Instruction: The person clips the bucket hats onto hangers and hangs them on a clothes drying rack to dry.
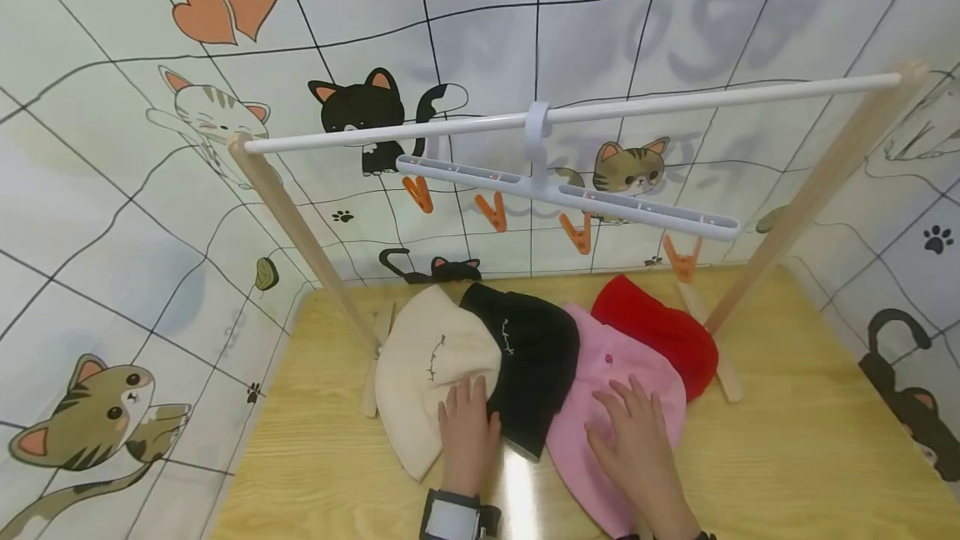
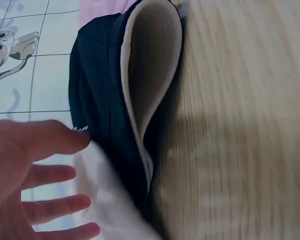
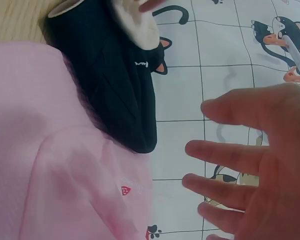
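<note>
Four hats lie overlapping in a row on the wooden table. The cream bucket hat (image 1: 427, 357) is at the left, then a black bucket hat (image 1: 536, 357), a pink bucket hat (image 1: 615, 382) with a small red mark, and a red hat (image 1: 660, 332) at the back right. My left hand (image 1: 467, 436) is over the cream hat's right side, near the black one, with its fingers spread in the left wrist view. Above the pink hat is my right hand (image 1: 637, 444), fingers spread apart and holding nothing. The black hat's pale-lined opening (image 2: 155, 55) faces the left wrist camera.
Behind the hats stands a wooden-post rack with a white rod (image 1: 450, 127). From it hangs a pale hanger bar (image 1: 570, 197) with several orange clips (image 1: 491, 212). A cat-print grid cloth (image 1: 480, 40) covers the walls around the wooden table (image 1: 315, 440).
</note>
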